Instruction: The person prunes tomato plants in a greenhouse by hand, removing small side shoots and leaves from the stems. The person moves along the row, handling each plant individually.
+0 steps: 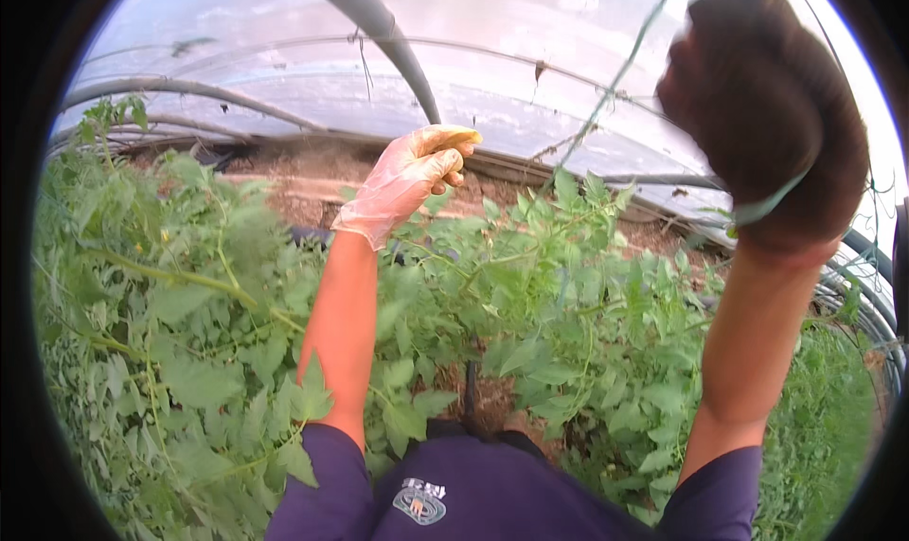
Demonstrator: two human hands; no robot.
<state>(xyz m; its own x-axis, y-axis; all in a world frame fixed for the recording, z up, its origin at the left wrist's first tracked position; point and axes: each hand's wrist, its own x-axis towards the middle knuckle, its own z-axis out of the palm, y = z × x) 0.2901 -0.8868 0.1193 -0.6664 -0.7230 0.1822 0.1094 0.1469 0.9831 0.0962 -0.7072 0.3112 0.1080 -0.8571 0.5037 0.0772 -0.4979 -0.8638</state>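
Note:
My left hand point(415, 179), in a thin translucent glove with yellowish stains at the fingertips, is raised over leafy green plants point(525, 271) that look like tomato plants. Its fingers are curled in, and no object shows between them. High at the right, my right hand point(770, 108) is close to the camera, dark and blurred. A pale band crosses it near the wrist, and its fingers cannot be made out. A green twine point(618, 90) slants down towards the foliage, to the left of my right hand; whether they touch is unclear.
Curved metal pipes point(383, 30) hold up a translucent plastic film wall point(497, 72). A thin wire point(483, 47) runs across it. Bare soil point(305, 186) lies along the wall's foot. Thick plant stems point(184, 277) spread at left, and leaves overlap my left forearm.

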